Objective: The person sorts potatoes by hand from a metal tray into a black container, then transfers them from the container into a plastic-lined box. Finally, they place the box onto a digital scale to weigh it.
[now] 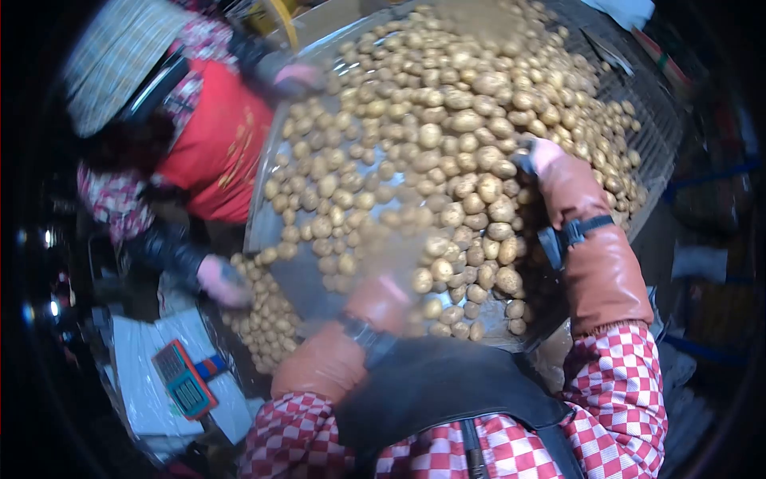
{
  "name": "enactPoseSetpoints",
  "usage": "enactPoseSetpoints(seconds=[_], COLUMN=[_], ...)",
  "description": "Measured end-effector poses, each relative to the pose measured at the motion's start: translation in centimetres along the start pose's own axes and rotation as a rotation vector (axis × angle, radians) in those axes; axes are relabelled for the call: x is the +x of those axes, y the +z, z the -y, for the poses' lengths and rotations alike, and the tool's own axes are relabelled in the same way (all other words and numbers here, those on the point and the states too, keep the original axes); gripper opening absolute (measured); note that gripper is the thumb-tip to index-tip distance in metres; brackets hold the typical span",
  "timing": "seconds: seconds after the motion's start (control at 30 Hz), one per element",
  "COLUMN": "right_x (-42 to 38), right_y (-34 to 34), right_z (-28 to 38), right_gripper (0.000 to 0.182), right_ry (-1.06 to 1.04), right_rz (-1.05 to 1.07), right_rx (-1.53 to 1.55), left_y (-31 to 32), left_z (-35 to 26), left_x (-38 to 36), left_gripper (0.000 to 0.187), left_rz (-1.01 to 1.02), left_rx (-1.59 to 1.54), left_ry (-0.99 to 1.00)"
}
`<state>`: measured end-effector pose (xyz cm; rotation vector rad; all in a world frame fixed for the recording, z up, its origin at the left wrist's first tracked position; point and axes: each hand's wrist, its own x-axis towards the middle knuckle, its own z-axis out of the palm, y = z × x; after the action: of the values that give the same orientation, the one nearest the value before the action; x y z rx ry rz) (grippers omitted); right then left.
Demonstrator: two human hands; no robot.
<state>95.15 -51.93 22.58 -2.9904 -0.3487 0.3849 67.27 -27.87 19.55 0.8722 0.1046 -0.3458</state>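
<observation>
A large heap of potatoes covers a wide tray in front of me. My right hand, in a pink and dark glove, reaches into the heap at its right side and touches potatoes there; its fingers are mostly hidden. My left hand is low over the near part of the tray, beside loose potatoes. A blurred patch covers its fingers, so their hold does not show. Brown sleeve covers reach up both my forearms.
A co-worker in a red apron stands at the left, with gloved hands near the tray's edge. More potatoes lie below the tray's left corner. A red and teal device with a keypad rests on white sheets.
</observation>
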Motion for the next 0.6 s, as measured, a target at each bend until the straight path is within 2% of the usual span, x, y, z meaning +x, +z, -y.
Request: enactPoseSetpoints(seconds=[0.1, 0.13, 0.17, 0.2, 0.23, 0.27, 0.3, 0.37, 0.4, 0.43, 0.5, 0.53, 0.6], right_x=[-4.0, -7.6, -9.0, -10.2, -14.2, -16.6, -18.9, -22.0, -24.6, -25.1, -25.6, -26.0, -26.9], right_y=[0.2, -1.3, -0.8, -0.5, -1.5, -0.8, -0.1, 1.8, 1.7, 2.3, 3.8, 5.4, 9.0], right_z=[-0.6, 2.0, 2.3, 2.2, 5.8, 7.8, 9.8, 13.9, 17.7, 19.5, 23.0, 24.1, 28.6], right_gripper=[0.042, 0.034, 0.030, 0.028, 0.028, 0.030, 0.032, 0.033, 0.031, 0.030, 0.031, 0.039, 0.047], right_ry=[-0.010, -0.017, -0.103, -0.157, -0.215, -0.238, -0.253, -0.182, -0.132, -0.215, -0.159, -0.356, -0.238], right_rz=[-0.269, -0.389, -0.157, 0.102, 0.256, 0.407, 0.561, 0.743, 0.779, 0.809, 1.067, 1.065, 1.318], right_rx=[0.227, 0.330, 0.717, 1.085, 1.257, 1.303, 1.337, 1.323, 1.401, 1.266, 1.226, 1.148, 1.328], left_y=[-2.4, -2.7, -3.1, -1.3, 0.5, 2.2, 0.9, -2.7, -4.0, -2.5, -2.3, -2.8, -3.2], left_z=[3.4, 4.1, 4.5, 1.9, -0.7, -3.3, 0.8, 5.4, 6.0, 1.9, -0.7, -2.0, -5.6], left_x=[-0.9, -1.3, -2.0, -3.8, -5.6, -7.3, -6.8, -7.3, -8.2, -11.2, -17.5, -20.4, -25.4], left_gripper=[0.048, 0.049, 0.050, 0.050, 0.049, 0.049, 0.047, 0.043, 0.042, 0.040, 0.036, 0.034, 0.031], left_rz=[0.103, 0.103, 0.087, -0.016, -0.123, -0.232, -0.269, -0.202, -0.089, -0.087, -0.295, -0.461, -0.716], left_rx=[-0.006, -0.020, -0.034, -0.077, -0.127, -0.183, 0.112, 0.057, -0.299, -0.281, -0.133, -0.156, -0.358], left_ry=[0.106, 0.129, 0.132, 0.060, -0.008, -0.069, 0.238, 0.353, 0.174, 0.234, 0.304, 0.187, 0.014])
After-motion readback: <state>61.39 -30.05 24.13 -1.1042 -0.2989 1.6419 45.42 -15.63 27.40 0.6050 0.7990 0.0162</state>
